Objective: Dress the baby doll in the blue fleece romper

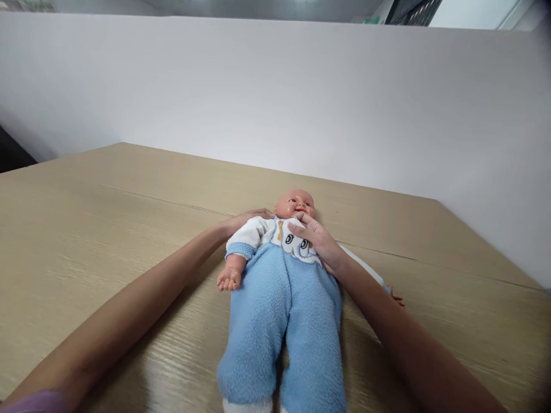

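A baby doll lies on its back on the wooden table, head away from me and feet toward me. It wears a fluffy light-blue and white outfit with a cartoon face on the chest. My left hand is at the doll's shoulder on the left side, fingers stretched toward the neck, their tips partly hidden. Across the upper chest lies my right hand, its thumb and fingers at the outfit's collar under the chin. The doll's arm on the right is partly covered by my right forearm.
The wooden table spreads around the doll, with a seam running across it. A white partition wall stands behind the table's far edge. A dark object shows at the far left.
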`<state>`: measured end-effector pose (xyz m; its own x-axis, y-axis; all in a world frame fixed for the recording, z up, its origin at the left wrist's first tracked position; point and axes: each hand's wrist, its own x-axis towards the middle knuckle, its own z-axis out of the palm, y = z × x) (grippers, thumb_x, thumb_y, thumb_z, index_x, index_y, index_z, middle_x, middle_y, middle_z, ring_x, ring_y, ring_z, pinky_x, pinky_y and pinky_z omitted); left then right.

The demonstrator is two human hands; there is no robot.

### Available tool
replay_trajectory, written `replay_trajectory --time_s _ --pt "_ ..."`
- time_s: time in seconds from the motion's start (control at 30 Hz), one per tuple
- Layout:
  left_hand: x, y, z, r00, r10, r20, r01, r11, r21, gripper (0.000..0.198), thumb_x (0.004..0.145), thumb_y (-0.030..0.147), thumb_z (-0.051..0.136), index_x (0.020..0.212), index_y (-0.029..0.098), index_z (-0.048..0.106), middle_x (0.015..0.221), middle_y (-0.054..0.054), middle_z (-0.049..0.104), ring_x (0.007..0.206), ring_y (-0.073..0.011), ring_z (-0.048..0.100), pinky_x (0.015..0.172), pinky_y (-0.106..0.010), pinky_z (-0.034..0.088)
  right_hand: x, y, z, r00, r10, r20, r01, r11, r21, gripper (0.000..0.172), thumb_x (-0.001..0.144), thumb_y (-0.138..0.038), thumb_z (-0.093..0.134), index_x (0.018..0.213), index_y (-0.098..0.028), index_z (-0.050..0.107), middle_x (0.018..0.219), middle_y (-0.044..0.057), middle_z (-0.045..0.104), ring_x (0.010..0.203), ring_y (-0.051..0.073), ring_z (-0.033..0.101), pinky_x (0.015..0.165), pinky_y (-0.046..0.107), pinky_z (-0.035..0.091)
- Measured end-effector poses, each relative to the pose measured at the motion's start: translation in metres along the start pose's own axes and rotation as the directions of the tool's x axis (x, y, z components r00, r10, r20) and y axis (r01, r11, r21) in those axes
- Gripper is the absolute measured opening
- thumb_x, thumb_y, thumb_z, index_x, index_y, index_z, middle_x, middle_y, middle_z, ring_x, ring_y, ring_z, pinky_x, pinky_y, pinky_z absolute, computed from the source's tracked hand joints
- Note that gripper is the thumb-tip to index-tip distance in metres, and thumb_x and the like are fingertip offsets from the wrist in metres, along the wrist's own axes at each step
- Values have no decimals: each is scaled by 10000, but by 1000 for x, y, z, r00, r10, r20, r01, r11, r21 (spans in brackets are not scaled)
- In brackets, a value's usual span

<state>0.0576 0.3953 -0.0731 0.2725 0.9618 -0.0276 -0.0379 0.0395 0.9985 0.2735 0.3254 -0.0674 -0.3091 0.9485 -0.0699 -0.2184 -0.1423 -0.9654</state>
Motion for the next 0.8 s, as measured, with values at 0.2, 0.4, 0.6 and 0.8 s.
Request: replay_trajectory --time_s 0.2,0.4,0.6,0.8 --pt "-16 15 -16 953 -200 227 172 975 138 253 758 400 904 806 172 807 932 -106 805 875 -290 720 727 -329 576 -1 -1 1 1000 10 -23 -9 1000 12 576 678 -487 1013 920 -264 539 866 -54 724 763 152 696 737 271 561" --pt "-30 27 -29 918 -334 213 265 917 297 496 666 538 956 988 203 785 968 -118 819 824 -282 742 622 -285 544 0 -1 2 999 -2 -38 2 1000 1 573 668 -489 1014 916 -258 552 863 -52 716 745 145 681 701 264 541" --pt "-32 31 -36 926 -293 237 183 900 395 551 622 429 983 1109 243 804 918 -57 821 722 -226 731 489 -217 452 -2 -9 -2 999 -18 -37 14 992 -124 526 729 -523 956 951 -266 556 885 -35 718 768 171 682 714 299 536" --pt "-18 25 -57 931 -207 301 14 844 536 515 647 406 968 1128 268 846 1071 -64 829 946 -255 731 681 -209 528 -14 -36 -20 987 -159 -12 67 480 -875 293 958 -554 737 953 -265 686 986 34 785 910 274 709 755 365 485"
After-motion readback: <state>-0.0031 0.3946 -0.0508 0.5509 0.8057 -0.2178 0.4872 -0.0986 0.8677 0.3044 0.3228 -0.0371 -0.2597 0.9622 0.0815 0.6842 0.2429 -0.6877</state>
